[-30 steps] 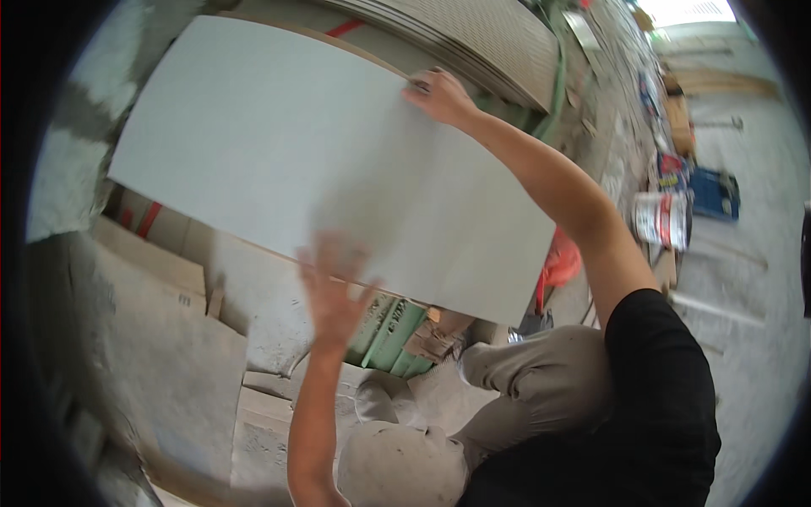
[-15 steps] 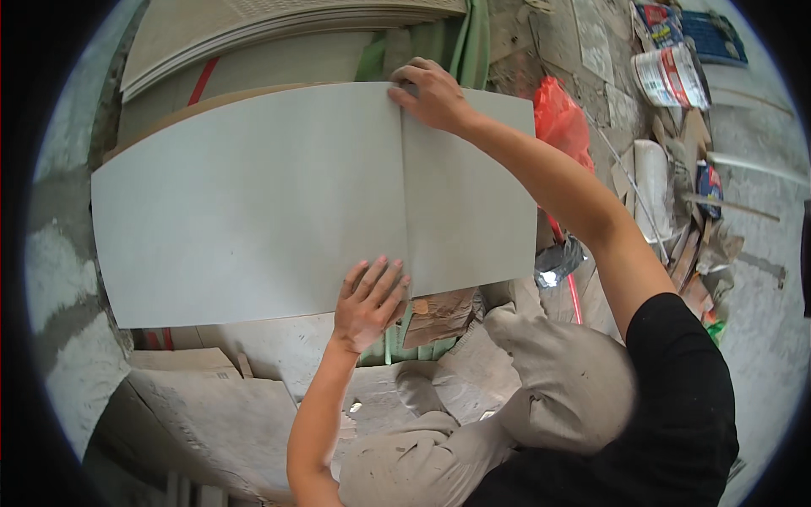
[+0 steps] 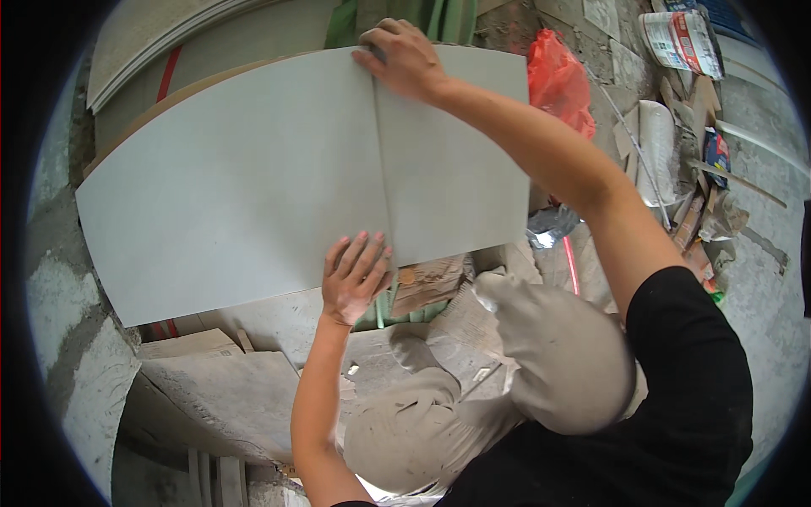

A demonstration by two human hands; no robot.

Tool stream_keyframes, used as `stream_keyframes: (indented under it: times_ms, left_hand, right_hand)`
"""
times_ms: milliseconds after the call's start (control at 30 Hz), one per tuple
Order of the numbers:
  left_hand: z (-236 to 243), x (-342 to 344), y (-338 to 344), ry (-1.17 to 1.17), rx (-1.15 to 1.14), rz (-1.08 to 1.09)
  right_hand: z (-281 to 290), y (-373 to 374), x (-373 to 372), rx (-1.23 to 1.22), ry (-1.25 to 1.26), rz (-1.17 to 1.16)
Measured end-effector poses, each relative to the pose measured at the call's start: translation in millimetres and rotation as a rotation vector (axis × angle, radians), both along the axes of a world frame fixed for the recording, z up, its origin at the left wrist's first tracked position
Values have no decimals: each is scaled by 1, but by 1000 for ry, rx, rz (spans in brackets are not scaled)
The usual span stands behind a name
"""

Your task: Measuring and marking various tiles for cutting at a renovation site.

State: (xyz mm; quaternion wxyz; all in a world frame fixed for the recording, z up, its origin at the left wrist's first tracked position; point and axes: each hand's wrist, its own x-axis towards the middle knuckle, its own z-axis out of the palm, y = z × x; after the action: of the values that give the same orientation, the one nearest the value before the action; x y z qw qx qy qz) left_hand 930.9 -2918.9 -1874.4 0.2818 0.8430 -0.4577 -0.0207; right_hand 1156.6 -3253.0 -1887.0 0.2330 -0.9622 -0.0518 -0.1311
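Pale grey board [image 3: 228,186] is laid out right in front of the person, easily the biggest thing in view. Long axis goes pretty much left to right, tipped a bit so the left end sits lower in view and the right end higher (fisheye bends the edges, so don't trust the curve too much). Its short way points off from the body. There's a thin seam [image 3: 382,160] crossing it the short way, right of the middle; can't tell if that's a joint or a crease.

Left hand [image 3: 353,283] is on the near edge just left of the seam, back of the hand up, fingers pointing away and a little apart, so that grip isn't clamped on anything. Right hand [image 3: 407,61] is at the far edge by the seam's other end, fingers curled; honestly can't tell if that grip is pinching the edge or just resting there.

Stacked panels [image 3: 160,42] lie beyond the far edge, and a red plastic bag [image 3: 559,83] is just beside the right end.
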Motion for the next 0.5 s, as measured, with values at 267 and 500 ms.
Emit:
stream_keyframes:
  times_ms: [267,500]
  left_hand:
    - [72,-12,-17,272,335,3]
    - [187,-102,99,1460,204,1091]
  right_hand:
    - [125,-6,-106,300,93,-309]
    - [247,-97,-431,397,917,-860]
